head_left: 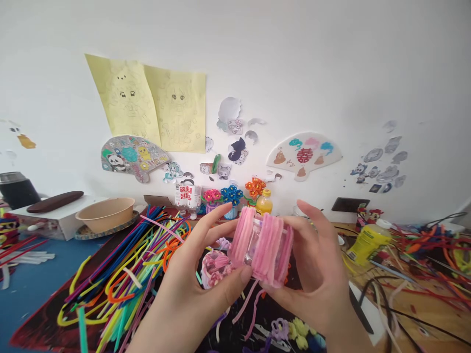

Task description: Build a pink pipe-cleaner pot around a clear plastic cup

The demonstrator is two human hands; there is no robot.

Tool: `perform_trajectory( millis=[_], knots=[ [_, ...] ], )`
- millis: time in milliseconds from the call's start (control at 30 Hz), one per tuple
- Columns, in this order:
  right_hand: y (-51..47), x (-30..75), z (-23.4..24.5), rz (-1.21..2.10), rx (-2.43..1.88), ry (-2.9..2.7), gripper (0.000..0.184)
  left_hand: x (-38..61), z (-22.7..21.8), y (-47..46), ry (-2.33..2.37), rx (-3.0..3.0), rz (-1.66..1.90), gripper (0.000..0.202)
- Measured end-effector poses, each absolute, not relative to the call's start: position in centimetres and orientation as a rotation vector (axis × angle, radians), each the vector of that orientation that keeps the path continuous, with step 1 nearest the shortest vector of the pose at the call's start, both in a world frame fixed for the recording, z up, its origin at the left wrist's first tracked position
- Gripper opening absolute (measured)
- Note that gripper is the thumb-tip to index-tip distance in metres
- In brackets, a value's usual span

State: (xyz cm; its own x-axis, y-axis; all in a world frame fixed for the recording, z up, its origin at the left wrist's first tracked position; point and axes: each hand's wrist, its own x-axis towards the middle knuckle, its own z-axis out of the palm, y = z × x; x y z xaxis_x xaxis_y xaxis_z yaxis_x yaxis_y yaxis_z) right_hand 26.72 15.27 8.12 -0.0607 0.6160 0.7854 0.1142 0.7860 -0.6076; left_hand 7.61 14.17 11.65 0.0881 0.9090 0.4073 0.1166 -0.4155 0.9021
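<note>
In the middle of the head view I hold up a clear plastic cup [270, 247] with pink pipe cleaners running side by side along its wall. Bare gaps between the pink bands show the clear plastic. My left hand [209, 264] grips its left end, thumb below and fingers behind. My right hand [312, 260] closes on the right end, thumb underneath, with one finger raised. Two loose pink pipe cleaner ends [250, 309] hang beneath it. Behind my left thumb sits a second pink container [215, 267] with pink pieces inside, partly hidden.
Many coloured pipe cleaners [128, 289] lie in a heap at left, near a tan bowl [106, 214]. Pipe cleaner flowers [231, 198] and an orange-juice bottle [264, 202] stand by the wall. A yellow bottle [369, 242] and black cables [386, 299] are at right.
</note>
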Motion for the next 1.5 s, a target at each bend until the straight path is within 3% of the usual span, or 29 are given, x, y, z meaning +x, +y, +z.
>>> perform_trajectory(
  millis=[567,833,1500],
  knots=[
    [16.1,25.5,8.3,0.847,-0.475,-1.586,0.092,8.2,11.4,15.0,1.066,1.788,1.404,0.065],
    [15.4,25.8,9.3,1.096,-0.501,-1.419,0.092,7.6,11.2,14.2,1.054,1.787,1.226,0.071],
    [15.7,26.0,9.1,1.138,-0.505,-1.419,0.091,8.0,10.4,15.0,1.001,1.898,1.291,0.068]
  ],
)
